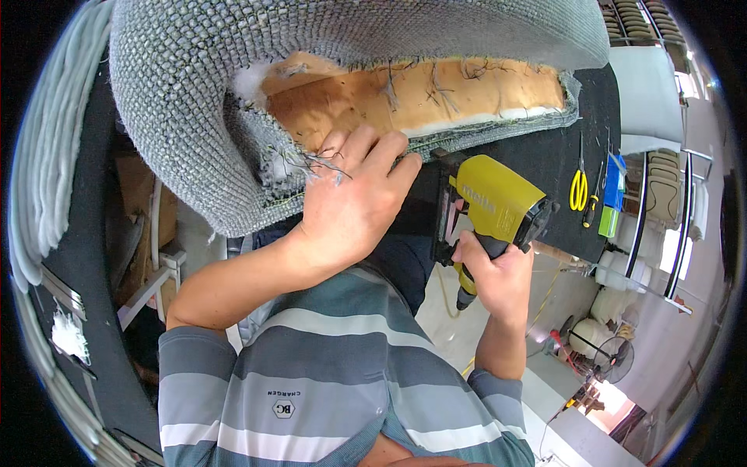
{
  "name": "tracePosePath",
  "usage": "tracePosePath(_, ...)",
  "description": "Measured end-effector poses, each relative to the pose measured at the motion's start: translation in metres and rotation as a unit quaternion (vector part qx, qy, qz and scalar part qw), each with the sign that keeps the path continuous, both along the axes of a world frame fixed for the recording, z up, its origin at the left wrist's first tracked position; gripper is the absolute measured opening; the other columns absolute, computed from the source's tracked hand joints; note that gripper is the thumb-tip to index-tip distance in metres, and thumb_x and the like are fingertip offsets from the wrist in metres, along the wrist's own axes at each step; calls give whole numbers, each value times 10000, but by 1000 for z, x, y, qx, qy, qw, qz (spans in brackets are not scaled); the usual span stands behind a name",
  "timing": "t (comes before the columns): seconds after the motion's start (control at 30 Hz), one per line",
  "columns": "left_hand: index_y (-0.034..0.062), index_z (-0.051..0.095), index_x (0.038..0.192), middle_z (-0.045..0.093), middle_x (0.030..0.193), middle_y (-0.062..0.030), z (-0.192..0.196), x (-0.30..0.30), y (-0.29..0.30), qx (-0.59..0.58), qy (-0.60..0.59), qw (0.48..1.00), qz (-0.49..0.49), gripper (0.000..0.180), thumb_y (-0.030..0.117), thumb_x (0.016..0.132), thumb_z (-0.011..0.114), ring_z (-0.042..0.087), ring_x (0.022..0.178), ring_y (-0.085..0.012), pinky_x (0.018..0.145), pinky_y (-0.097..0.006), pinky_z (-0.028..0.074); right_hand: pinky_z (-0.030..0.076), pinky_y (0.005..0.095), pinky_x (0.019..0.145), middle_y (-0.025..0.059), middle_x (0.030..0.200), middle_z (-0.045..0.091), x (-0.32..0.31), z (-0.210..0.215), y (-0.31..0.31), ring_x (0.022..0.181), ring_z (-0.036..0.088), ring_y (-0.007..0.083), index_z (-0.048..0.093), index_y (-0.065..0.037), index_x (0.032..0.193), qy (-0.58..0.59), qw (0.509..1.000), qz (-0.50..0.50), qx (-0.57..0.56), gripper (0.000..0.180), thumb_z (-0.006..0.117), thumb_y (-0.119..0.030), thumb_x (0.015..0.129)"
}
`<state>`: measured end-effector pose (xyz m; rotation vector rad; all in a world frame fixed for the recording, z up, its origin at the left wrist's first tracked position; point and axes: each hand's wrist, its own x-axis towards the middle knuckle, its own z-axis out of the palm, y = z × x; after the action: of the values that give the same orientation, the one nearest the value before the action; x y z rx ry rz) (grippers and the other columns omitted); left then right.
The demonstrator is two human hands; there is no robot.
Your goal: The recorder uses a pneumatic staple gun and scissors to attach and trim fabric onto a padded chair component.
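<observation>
Grey woven upholstery fabric [358, 35] covers a bulky cushioned piece in front of me. Its underside lies open, showing a wooden board [475, 86] with frayed threads along the fabric edge and tufts of white wadding [250, 82]. My left hand [348, 198] has its fingers curled over the near fabric edge, against the board; the fingertips are partly hidden. In my right hand [496, 279] is a yellow and black staple gun [498, 198], gripped by its handle. Its nose points at the near edge of the piece, just right of my left hand.
The piece rests on a black-covered table [537, 156]. To the right lie yellow-handled scissors [578, 191], a screwdriver [590, 212], a blue box [615, 184] and a green box [609, 222]. An air hose [445, 300] hangs below the gun. A fan [615, 358] stands farther right.
</observation>
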<state>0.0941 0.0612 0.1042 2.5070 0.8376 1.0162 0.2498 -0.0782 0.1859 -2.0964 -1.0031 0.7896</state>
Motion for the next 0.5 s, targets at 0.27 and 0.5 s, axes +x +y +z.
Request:
tracePosePath(0.27,134,745,962,634,976,-4,1,-1,-2,-7,6,1000,-7,243,100,721,741,606,910,-217,783,-375,455,540,338,792,139,978,726,-8,0,0,859,699,214,681,26,1109,-25,1000,7,-1,287,670,22,823)
tracePosePath(0.5,132,738,970,636,980,-11,3,-16,0,-13,-3,1000,-9,239,97,733,736,615,914,-229,772,-375,462,542,329,784,101,988,729,-11,-1,0,852,679,175,676,16,1141,15,999,-29,-8,318,675,27,822)
